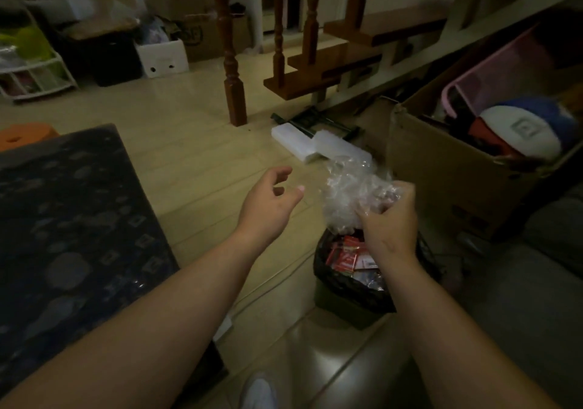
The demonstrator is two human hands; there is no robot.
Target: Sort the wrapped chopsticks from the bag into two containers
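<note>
My right hand (pixel 389 219) grips a crumpled clear plastic bag (pixel 350 194) and holds it in the air above a small bin. My left hand (pixel 271 200) hovers just left of the bag with loosely curled fingers and holds nothing. The bin (pixel 344 301) has a black liner and red and white wrappers inside. No wrapped chopsticks or sorting containers are visible.
A dark patterned table (pixel 72 225) fills the left. A large cardboard box (pixel 448 181) full of items stands at the right. White foam pieces (pixel 303 143) lie on the floor by a wooden stair post (pixel 235 93). A grey sofa edge (pixel 536 282) is at the lower right.
</note>
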